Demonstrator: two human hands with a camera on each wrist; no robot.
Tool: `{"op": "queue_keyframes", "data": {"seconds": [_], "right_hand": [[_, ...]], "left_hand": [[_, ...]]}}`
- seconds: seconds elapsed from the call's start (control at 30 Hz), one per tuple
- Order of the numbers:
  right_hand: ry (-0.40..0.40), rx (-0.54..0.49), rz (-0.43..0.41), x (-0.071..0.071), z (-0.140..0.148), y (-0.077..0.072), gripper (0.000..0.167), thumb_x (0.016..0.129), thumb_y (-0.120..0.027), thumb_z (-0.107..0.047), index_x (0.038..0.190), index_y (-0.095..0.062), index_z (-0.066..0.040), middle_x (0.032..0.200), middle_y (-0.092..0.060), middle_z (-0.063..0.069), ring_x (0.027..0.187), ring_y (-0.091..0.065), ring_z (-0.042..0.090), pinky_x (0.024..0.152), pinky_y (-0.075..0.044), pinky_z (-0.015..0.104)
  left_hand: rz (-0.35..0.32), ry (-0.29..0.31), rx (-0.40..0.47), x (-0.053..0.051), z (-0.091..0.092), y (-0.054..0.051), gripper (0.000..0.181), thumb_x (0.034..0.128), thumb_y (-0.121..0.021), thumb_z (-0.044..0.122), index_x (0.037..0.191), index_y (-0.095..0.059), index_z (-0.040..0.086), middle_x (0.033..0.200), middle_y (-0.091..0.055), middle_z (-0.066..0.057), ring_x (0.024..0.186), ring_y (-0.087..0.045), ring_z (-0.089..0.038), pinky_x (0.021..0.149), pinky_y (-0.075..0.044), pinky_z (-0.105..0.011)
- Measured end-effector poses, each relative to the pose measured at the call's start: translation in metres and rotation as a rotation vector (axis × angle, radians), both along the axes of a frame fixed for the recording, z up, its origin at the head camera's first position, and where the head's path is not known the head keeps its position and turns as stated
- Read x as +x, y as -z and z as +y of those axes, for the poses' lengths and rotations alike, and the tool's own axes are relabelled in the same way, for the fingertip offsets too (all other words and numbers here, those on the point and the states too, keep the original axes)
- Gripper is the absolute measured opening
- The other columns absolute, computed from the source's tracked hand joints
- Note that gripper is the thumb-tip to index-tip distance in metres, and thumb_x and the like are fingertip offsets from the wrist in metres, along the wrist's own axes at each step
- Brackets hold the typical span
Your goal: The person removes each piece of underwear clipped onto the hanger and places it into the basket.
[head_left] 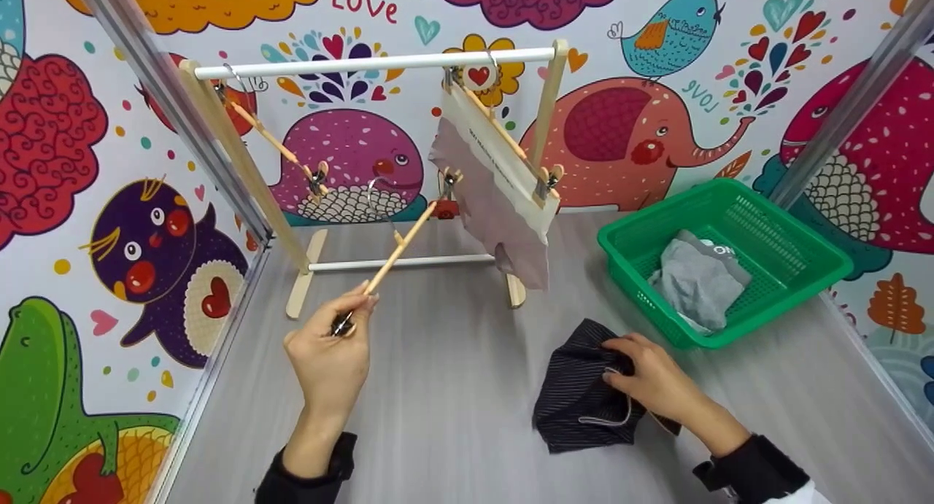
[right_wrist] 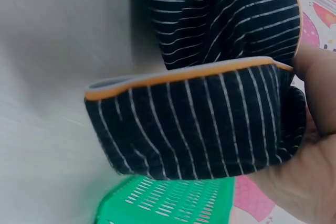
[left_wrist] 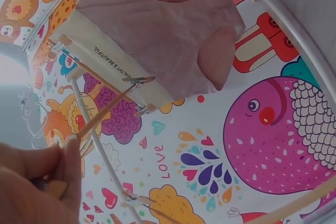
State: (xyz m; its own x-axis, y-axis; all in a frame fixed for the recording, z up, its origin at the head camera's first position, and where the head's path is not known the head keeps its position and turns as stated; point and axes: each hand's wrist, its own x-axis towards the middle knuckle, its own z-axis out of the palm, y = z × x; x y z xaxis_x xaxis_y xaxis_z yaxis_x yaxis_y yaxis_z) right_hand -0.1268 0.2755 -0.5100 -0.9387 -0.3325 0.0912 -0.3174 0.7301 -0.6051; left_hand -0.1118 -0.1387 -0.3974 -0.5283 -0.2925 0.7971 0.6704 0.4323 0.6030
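In the head view my left hand (head_left: 332,347) grips a wooden clip hanger (head_left: 400,250) near one end, its bar slanting up to the right and its metal hook free. My right hand (head_left: 651,378) pinches black underpants (head_left: 576,398) with thin white stripes, bunched low over the floor. Orange-and-white trim edges an opening of the underpants (right_wrist: 194,124) in the right wrist view. Mauve briefs (head_left: 492,198) with a cream waistband hang by two clips from another hanger on the rack. The left wrist view shows the held hanger (left_wrist: 102,111) in front of these briefs.
The wooden rack has a white top rail (head_left: 365,63). At its left end hangs a hanger (head_left: 270,136) with bare clips. A green basket (head_left: 788,292) on the right contains a grey garment (head_left: 704,278). Printed walls stand at the back and sides.
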Motion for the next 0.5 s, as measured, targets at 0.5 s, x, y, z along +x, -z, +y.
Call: {"op": "queue_keyframes", "data": {"seconds": [0.5], "right_hand": [[0.031, -0.111, 0.093, 0.001, 0.004, -0.050, 0.042, 0.091, -0.084, -0.010, 0.130, -0.070, -0.001, 0.126, -0.067, 0.012, 0.118, -0.064, 0.033, 0.093, -0.056, 0.051]], "left_hand": [[0.014, -0.111, 0.145, -0.035, 0.017, -0.028, 0.013, 0.0811, -0.077, -0.022, 0.091, -0.075, -0.014, 0.092, -0.076, -0.025, 0.085, -0.077, -0.011, 0.074, -0.062, -0.025]]}}
